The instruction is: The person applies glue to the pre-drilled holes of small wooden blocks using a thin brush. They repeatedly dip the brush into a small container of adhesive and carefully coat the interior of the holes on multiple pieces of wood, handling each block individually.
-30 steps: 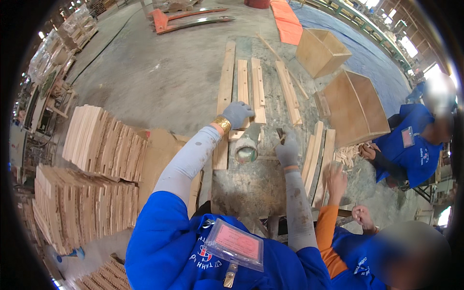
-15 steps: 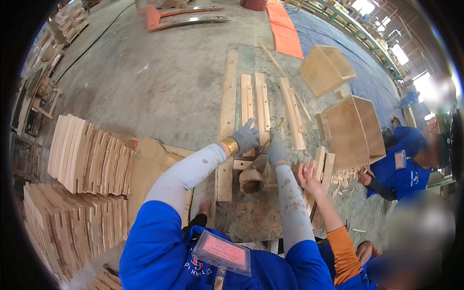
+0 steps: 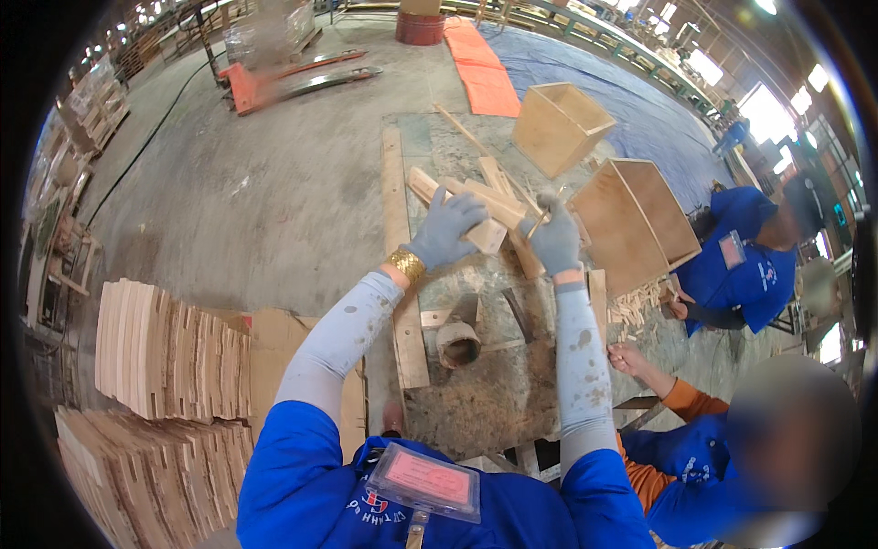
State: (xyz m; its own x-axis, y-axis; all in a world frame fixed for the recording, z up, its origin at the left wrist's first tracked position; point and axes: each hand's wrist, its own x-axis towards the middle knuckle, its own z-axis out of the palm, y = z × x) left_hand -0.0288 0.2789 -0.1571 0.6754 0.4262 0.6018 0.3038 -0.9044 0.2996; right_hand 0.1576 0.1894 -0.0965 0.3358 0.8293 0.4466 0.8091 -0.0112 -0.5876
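My left hand (image 3: pixel 448 229), in a grey glove, is closed on a pale wooden strip (image 3: pixel 487 236) tilted across the middle of the worktable (image 3: pixel 485 403). My gloved right hand (image 3: pixel 555 236) is closed by the near end of a second wooden strip (image 3: pixel 494 197). Something thin and light shows at its fingers, too small to name. The strips slant from far left to near right, and my hands partly hide them. A long wooden bar (image 3: pixel 395 210) with holes lies along the table's left edge. Nearer to me is a round, hollow brown piece (image 3: pixel 458 344).
Stacked wooden slats (image 3: pixel 174 348) stand at the left. Two open wooden boxes, one near (image 3: pixel 631 220) and one farther (image 3: pixel 560 128), are at the right. A co-worker's bare hand (image 3: pixel 626 359) is beside the table; another person (image 3: pixel 741 247) is beyond. An orange pallet jack (image 3: pixel 274 87) stands far left.
The strips under my hands have gone from lying lengthwise to slanting across the table. Both hands have moved farther from me, the right one outward. The co-worker's hand has drawn back to the right.
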